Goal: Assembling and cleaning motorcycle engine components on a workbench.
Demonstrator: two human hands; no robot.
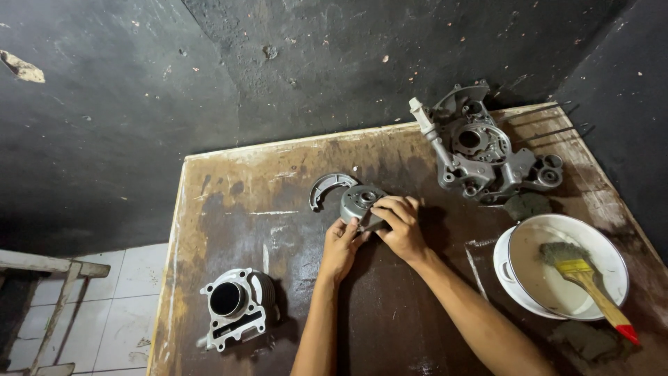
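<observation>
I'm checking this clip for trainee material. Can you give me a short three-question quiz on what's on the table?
1. True or false: both hands grip the round grey metal part.
2. What lies in the white basin? A) paintbrush B) wrench C) rag
3. Which part stands near the table's front left corner?

Key:
1. True: left hand and right hand hold it.
2. A: the yellow-handled brush.
3. The finned engine cylinder.

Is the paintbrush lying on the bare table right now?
No, the paintbrush rests inside the white basin, bristles in the liquid, handle over the rim.
</observation>
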